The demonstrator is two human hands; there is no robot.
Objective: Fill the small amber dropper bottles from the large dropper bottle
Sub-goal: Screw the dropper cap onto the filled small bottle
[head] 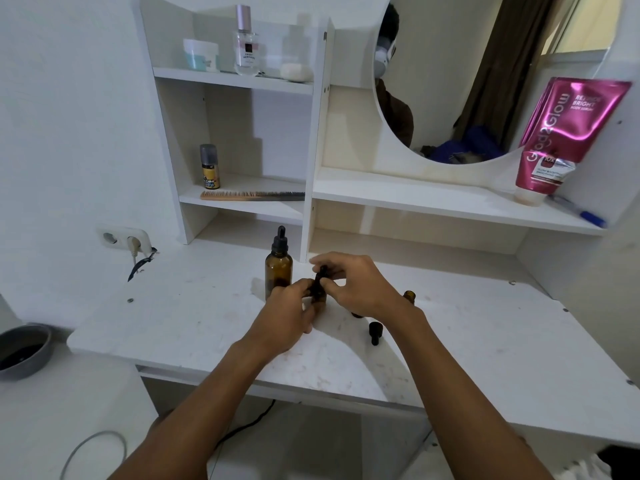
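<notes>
On the white surface the large dropper bottle stands upright, capped, just left of the hands. The left hand has its grip closed around a small amber bottle, while the right hand pinches that bottle's black dropper cap. Right of the hands stands an open small bottle, partly hidden; nearer lies a loose black cap.

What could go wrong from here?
1. The open small amber bottle stands right behind the right hand; drawing the wrist back could topple it.
2. The loose dropper cap lies under the right forearm and may get swept off the desk.
3. The large dropper bottle stands beside the left hand, so a bump is likely.
</notes>
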